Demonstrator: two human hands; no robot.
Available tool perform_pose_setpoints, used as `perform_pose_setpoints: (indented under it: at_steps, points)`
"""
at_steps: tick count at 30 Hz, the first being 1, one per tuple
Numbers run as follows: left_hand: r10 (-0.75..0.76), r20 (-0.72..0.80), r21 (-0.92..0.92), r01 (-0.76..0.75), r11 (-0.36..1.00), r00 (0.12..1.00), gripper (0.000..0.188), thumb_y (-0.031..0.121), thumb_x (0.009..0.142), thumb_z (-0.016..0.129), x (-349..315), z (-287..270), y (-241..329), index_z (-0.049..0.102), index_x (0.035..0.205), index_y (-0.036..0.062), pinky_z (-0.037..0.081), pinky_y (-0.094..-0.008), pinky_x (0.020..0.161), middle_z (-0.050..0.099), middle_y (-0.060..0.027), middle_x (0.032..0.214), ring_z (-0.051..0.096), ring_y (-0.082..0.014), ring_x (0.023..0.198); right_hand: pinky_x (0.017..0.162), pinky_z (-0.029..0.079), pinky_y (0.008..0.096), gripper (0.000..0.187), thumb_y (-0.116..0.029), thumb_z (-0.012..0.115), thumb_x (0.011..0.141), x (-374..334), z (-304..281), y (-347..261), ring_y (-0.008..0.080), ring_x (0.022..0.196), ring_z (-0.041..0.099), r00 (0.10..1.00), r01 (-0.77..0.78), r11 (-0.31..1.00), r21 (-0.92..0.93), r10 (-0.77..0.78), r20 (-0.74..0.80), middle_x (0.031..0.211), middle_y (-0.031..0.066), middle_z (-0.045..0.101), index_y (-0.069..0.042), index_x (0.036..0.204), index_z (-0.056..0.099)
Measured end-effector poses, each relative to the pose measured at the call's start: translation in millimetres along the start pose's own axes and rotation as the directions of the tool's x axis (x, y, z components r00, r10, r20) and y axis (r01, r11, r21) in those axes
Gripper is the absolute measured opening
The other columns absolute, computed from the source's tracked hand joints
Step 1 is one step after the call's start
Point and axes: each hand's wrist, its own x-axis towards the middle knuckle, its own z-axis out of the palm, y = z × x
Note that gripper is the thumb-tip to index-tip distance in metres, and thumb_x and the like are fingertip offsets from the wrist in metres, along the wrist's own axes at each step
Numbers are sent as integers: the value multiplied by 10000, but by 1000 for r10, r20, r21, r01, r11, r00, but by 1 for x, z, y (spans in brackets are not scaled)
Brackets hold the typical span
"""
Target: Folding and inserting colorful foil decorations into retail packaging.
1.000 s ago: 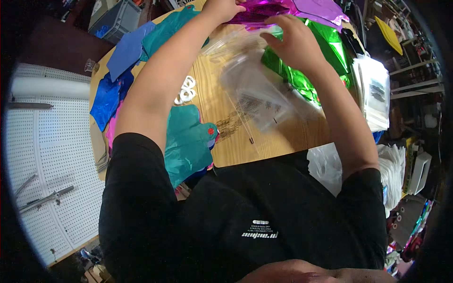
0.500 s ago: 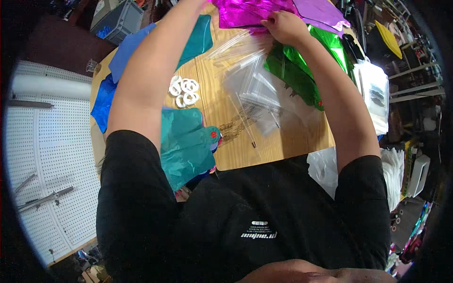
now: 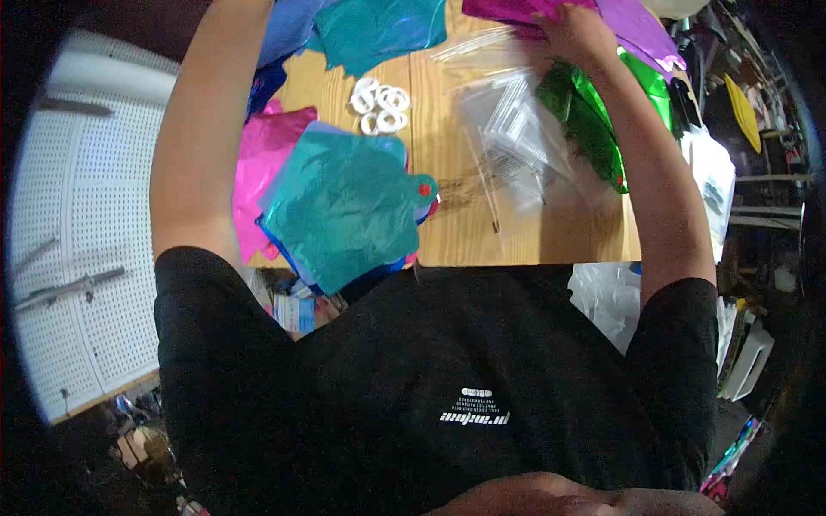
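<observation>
My right hand (image 3: 582, 36) is at the far side of the table, touching a magenta foil sheet (image 3: 503, 12). Motion blurs its fingers, and I cannot make out whether they pinch the foil. My left forearm (image 3: 202, 129) reaches past the top edge of the view, so that hand is hidden. Near my left arm lies a stack of flat, uninflated foil balloons, with a teal balloon (image 3: 340, 206) on top whose rounded tab has a red dot. A pink foil balloon (image 3: 267, 163) shows beside it. Green foil (image 3: 594, 120) lies below my right wrist.
White rings (image 3: 379, 105) sit left of the table's middle. Clear plastic sleeves (image 3: 512, 129) lie right of it. More teal foil (image 3: 379, 33) and purple foil (image 3: 635, 30) are at the far side. A white plastic package (image 3: 707, 172) stands by the right edge.
The view has shifted, and things on the table appear lower and farther right. My left hand has left the view. My right hand has stayed by the magenta foil. More pink foil shows.
</observation>
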Motion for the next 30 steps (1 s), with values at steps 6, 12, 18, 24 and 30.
perform_pose_setpoints:
  at_steps: [6,12,18,24,30]
  points:
    - [332,78,103,-339,935,940,84,31,891,729,-132,-93,32,704,966,0,516,-341,652,687,-137,803,655,-251,685,710,567,454,546,-554,572,1013,-31,-101,-148,333,875,711,943,-279,597,752,318,98,941,181,727,-23,1052,691]
    - [458,388,182,-553,813,800,147,92,891,704,-259,-144,20,731,1013,15,625,-367,844,754,-128,1112,759,-277,990,777,610,410,558,-497,663,964,-100,-110,-221,276,901,740,787,-617,2,787,-10,617,1053,124,735,-19,1251,645]
    - [279,489,114,-378,919,827,148,17,806,765,-326,-163,32,694,935,19,618,-403,892,754,-133,1103,750,-297,1033,667,582,280,474,-48,781,896,-138,-74,-251,143,831,697,814,-566,246,787,17,580,1011,76,718,6,1320,576]
    - [195,531,102,-291,951,824,94,76,844,725,-351,-177,35,686,912,24,611,-413,870,745,-122,1098,745,-301,1016,634,528,315,301,-158,801,888,-157,-65,-264,159,693,686,959,-175,681,711,-44,278,866,117,719,-19,1133,693]
    - [10,627,133,-119,984,779,277,221,804,830,-359,-187,41,689,934,21,581,-416,935,740,-127,1123,717,-317,1087,731,563,439,270,-185,806,848,-170,-44,-262,361,817,707,972,61,831,553,-176,157,913,178,725,-23,1042,711]
